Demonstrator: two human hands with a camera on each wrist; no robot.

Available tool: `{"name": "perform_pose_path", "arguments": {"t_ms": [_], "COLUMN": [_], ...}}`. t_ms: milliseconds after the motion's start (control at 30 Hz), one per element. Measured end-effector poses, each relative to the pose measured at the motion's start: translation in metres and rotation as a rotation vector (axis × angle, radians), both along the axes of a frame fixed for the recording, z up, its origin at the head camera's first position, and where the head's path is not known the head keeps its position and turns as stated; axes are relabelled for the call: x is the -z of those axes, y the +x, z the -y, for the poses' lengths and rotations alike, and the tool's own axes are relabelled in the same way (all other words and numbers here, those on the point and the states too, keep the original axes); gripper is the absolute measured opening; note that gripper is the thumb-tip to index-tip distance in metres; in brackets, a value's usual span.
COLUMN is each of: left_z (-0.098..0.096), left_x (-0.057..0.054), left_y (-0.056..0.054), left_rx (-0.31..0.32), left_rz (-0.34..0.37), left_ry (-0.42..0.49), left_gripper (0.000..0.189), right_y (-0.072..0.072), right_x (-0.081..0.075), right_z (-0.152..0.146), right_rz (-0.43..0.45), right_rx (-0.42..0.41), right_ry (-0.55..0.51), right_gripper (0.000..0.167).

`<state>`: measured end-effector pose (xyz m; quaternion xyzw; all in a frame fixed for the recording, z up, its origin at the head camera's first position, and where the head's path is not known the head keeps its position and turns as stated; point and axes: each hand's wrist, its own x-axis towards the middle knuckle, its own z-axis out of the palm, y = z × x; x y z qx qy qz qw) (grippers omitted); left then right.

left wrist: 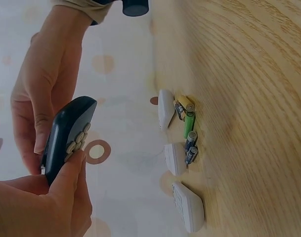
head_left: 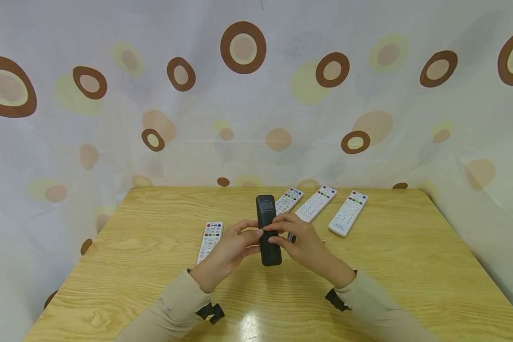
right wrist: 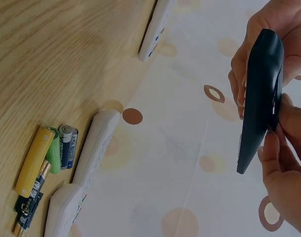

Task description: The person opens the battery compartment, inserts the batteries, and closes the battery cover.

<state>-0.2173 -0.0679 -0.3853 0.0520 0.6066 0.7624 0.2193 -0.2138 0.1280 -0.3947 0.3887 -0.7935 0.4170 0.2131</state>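
Upright above the table is a black remote control [head_left: 268, 254], its back with a printed label toward the head view and pale buttons on its far face in the left wrist view. My left hand [head_left: 235, 244] grips it by its left side, fingers behind and thumb on the back. My right hand [head_left: 301, 242] pinches at the battery cover [right wrist: 276, 106] on the back; a narrow dark slit shows along it in the right wrist view. Several loose batteries, among them a yellow one [right wrist: 34, 162] and a green one [right wrist: 53, 150], lie on the table beyond the right hand.
A white remote control [head_left: 210, 240] lies left of my hands on the wooden table [head_left: 402, 275]. Three more white remotes lie at the back right, the outermost white remote [head_left: 348, 213] nearest the right side. A patterned curtain [head_left: 243, 104] hangs behind the table.
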Motion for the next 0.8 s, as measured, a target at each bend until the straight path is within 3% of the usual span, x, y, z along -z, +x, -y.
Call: {"name": "perform_pose_path", "arguments": {"t_ms": [167, 300, 400, 467, 633, 800], "left_z": [0.000, 0.000, -0.001, -0.002, -0.002, -0.002], "left_x": [0.001, 0.001, 0.000, -0.001, -0.002, 0.001], "left_y": [0.001, 0.001, 0.003, 0.004, 0.005, 0.003], "left_rx": [-0.017, -0.042, -0.061, -0.073, -0.093, -0.118], "left_rz": [-0.001, -0.003, -0.013, -0.021, -0.031, -0.010], "left_ry": [0.000, -0.015, -0.023, -0.028, -0.043, -0.032], "left_gripper": [0.033, 0.030, 0.027, 0.025, 0.024, 0.027], "right_y": [0.005, 0.009, 0.009, 0.009, 0.010, 0.017], "right_x": [0.000, -0.006, -0.009, -0.010, -0.008, -0.004], "right_z": [0.006, 0.009, 0.011, 0.012, 0.017, 0.025], "right_rz": [0.093, 0.387, 0.590, 0.648, 0.616, 0.436], "right_rx": [0.135, 0.283, 0.315, 0.306, 0.332, 0.363], "right_ry": [-0.031, -0.075, -0.106, -0.113, -0.133, -0.111], "right_gripper": [0.040, 0.052, 0.046, 0.042, 0.041, 0.045]}}
